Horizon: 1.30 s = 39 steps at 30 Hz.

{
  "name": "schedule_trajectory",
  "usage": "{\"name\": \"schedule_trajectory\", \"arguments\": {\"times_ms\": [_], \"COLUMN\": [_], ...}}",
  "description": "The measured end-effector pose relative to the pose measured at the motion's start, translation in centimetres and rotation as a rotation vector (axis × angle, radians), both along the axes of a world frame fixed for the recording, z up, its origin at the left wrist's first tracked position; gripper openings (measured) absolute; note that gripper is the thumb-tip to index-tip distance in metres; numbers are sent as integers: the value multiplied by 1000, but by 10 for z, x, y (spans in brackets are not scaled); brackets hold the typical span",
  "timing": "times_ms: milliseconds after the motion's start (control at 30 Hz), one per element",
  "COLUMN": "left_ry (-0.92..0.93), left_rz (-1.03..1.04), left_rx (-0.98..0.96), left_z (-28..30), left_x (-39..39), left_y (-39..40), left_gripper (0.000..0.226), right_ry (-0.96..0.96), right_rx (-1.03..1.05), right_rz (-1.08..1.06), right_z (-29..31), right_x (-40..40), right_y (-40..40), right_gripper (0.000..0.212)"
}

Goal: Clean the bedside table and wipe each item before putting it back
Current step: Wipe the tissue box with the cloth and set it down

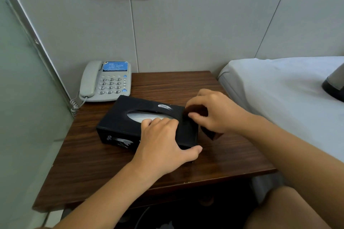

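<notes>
A black tissue box (126, 117) lies in the middle of the dark wooden bedside table (167, 83), with white tissue showing in its oval slot. My left hand (163, 141) lies over the box's near right part, fingers on top and thumb against the side facing me. My right hand (214, 111) grips a dark brown cloth (193, 110) and presses it against the box's right end; part of the cloth hangs below the hand.
A grey desk telephone (106, 82) with a coiled cord stands at the table's back left corner. A bed with a white sheet (279, 89) borders the table on the right, with a dark object (335, 85) lying on it. A glass partition (22, 98) rises on the left.
</notes>
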<state>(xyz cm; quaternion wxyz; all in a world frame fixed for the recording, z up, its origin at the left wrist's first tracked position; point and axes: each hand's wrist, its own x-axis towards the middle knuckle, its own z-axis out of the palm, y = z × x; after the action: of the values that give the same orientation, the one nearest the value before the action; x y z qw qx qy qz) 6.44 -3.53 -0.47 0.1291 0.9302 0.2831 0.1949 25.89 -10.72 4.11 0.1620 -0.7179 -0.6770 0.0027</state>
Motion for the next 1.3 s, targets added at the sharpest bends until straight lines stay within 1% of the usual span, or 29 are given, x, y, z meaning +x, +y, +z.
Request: {"name": "schedule_trajectory", "arguments": {"times_ms": [100,167,233,300,467,533,567,633,700,767,833,900,967,1000,1067,1100,1200,1233,1300], "left_ry": [9,5,-12,-10,36,32,30,33,66,117,178,264,363,394,411,394,294,263,210], "left_rz": [11,1,-13,-16,-10,-24,-38,-88,-168,-262,-342,-375,-356,-335,-258,-206,-28,20,90], "left_rx": [-5,-16,-30,-28,2,-4,-13,-36,-74,-99,-137,-195,-246,-243,-183,-123,97,132,128], "left_z": [-1,-1,-1,-1,3,4,4,4,6,12,21,31,41,45,49,48,35,30,22], "left_x": [0,0,-1,-1,-1,-3,-5,-10,-17,-24,-32,-40,-48,-50,-45,-40,-21,-16,-11], "left_y": [1,1,1,0,-1,0,2,6,13,22,33,45,53,54,45,37,13,8,5], "left_gripper": [63,62,58,58,62,59,57,55,63,71,70,71,75,71,55,53,71,74,75], "right_ry": [-15,-28,-3,-2,-95,-125,-109,7,53,68,110,141,153,151,133,132,167,161,131], "right_rx": [32,2,-72,-108,6,21,1,-115,-228,-178,-61,-4,15,18,25,47,103,82,-5], "right_rz": [-77,-13,107,150,-46,-38,15,168,252,215,118,35,-3,-8,-8,-6,26,48,105], "right_z": [-2,-3,0,4,0,-5,-4,6,22,31,33,32,26,23,15,12,5,3,0], "right_x": [4,-5,-18,-18,2,-2,-6,-11,-6,8,21,24,21,17,7,2,-11,-14,-19], "right_y": [9,1,-14,-16,15,11,5,-11,-22,-27,-29,-30,-29,-29,-26,-24,-16,-13,-5], "right_gripper": [26,26,24,23,28,27,26,22,19,18,17,18,20,22,30,35,41,41,36]}}
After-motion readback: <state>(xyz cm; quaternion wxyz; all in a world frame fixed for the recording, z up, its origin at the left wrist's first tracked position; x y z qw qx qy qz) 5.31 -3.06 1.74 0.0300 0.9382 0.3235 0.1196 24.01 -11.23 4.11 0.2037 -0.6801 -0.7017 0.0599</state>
